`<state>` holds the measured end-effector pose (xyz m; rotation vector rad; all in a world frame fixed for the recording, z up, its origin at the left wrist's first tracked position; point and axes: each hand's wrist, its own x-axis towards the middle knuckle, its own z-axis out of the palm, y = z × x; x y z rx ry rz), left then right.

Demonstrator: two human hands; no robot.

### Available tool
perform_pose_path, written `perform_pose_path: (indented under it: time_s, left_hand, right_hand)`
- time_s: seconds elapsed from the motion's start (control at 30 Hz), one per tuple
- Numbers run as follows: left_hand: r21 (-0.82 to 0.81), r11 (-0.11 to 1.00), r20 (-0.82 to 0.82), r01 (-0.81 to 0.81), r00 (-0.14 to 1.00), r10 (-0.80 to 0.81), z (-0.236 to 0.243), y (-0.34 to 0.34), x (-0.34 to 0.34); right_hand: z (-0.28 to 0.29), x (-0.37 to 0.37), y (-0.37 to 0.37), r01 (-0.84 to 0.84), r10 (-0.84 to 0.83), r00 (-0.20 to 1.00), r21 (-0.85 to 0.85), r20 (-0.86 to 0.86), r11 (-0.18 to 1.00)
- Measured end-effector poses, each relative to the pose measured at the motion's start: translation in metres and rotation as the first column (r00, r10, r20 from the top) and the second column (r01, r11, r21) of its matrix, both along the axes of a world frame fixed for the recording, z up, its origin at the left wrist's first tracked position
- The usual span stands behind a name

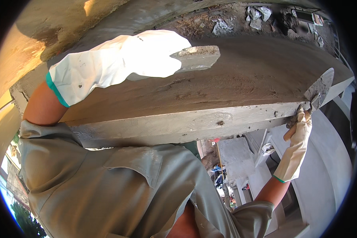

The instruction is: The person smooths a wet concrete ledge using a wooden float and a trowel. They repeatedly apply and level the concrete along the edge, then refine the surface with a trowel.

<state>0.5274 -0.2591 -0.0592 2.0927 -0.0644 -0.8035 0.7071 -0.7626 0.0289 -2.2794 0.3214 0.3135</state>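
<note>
My left hand [158, 53], in a white glove with a green cuff, is closed on a flat grey plastering float [200, 59]. Its end, crusted with mortar, sticks out past my fingers; the grip is hidden under the overexposed glove. The float is over the brown-grey wet mortar surface [242, 75] of a long ledge. Far to the right, my right hand [303, 121], gloved the same way, grips a trowel [321, 87] by its handle at the ledge's front corner. The trowel's blade points up, smeared with grey mortar, and overlaps the ledge's right end.
The ledge's pale front face [178, 129], spotted with mortar, runs close along my body. A curved plastered wall [20, 55] rises at the left. Beyond the ledge lie rubble and crumpled plastic bags [260, 16]. Below, a grey slab [236, 156] and assorted items show far down.
</note>
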Motion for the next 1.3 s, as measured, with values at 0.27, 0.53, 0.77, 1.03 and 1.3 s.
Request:
perform_pose_path:
  time_s: [0.27,0.53,0.77,1.03,1.3]
  left_hand:
    - [-0.386,0.728,-0.513,-0.567,0.788,0.341,0.005,0.004,-0.051]
    - [-0.234,0.959,-0.186,-0.161,0.975,0.118,0.021,-0.013,-0.045]
    - [0.238,0.919,-0.066,0.314,0.949,-0.308,0.030,-0.015,-0.049]
    - [0.218,0.958,-0.227,0.187,0.964,-0.137,0.130,0.030,-0.078]
    - [0.167,0.984,0.269,-0.063,0.963,0.016,0.062,-0.017,-0.064]
  right_hand:
    - [0.005,-0.002,0.006,-0.035,0.035,0.999,0.000,-0.018,0.999]
    - [0.000,-0.004,0.010,0.023,-0.022,0.997,-0.007,0.068,1.000]
    - [0.005,0.002,0.002,-0.020,0.019,0.997,-0.022,-0.077,1.000]
    - [-0.001,0.006,-0.007,-0.020,0.020,0.999,0.007,-0.039,1.000]
    - [-0.002,0.004,-0.006,-0.001,0.001,1.000,0.013,-0.014,1.000]
